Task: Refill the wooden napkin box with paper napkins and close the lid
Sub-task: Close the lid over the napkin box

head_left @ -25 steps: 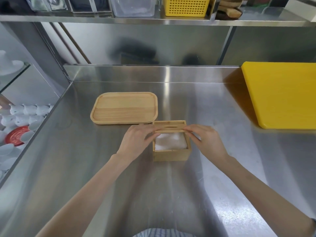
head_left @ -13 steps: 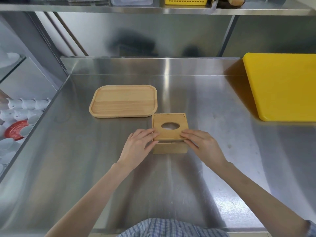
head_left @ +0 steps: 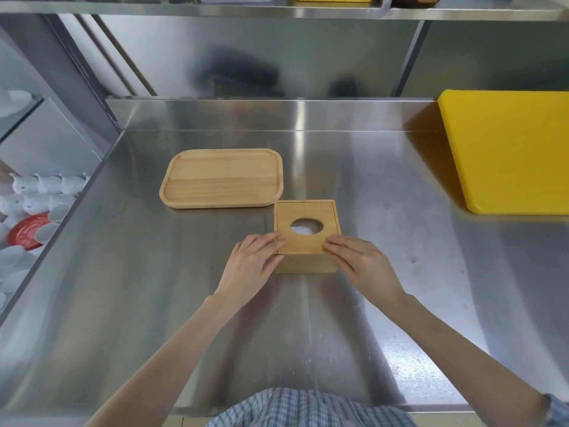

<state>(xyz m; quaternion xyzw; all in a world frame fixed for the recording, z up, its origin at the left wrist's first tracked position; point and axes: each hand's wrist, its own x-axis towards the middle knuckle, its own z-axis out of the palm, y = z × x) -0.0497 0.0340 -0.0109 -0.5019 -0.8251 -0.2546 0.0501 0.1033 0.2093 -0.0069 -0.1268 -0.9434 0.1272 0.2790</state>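
Note:
The wooden napkin box (head_left: 306,262) stands on the steel counter (head_left: 400,303) in front of me. Its lid (head_left: 308,212), with an oval hole, lies flat on top. White paper napkins (head_left: 304,228) show through the hole. My left hand (head_left: 251,265) rests against the box's near left corner, fingertips on the lid's edge. My right hand (head_left: 358,261) mirrors it at the near right corner, fingers laid on the lid.
An empty wooden tray (head_left: 221,178) lies just behind and left of the box. A yellow cutting board (head_left: 508,149) sits at the right. White cups and a red dish (head_left: 29,231) fill a lower rack beyond the counter's left edge. A shelf runs overhead.
The lid, held tilted above the open box a second ago, has come down flat onto the box. Both hands slid to its near corners.

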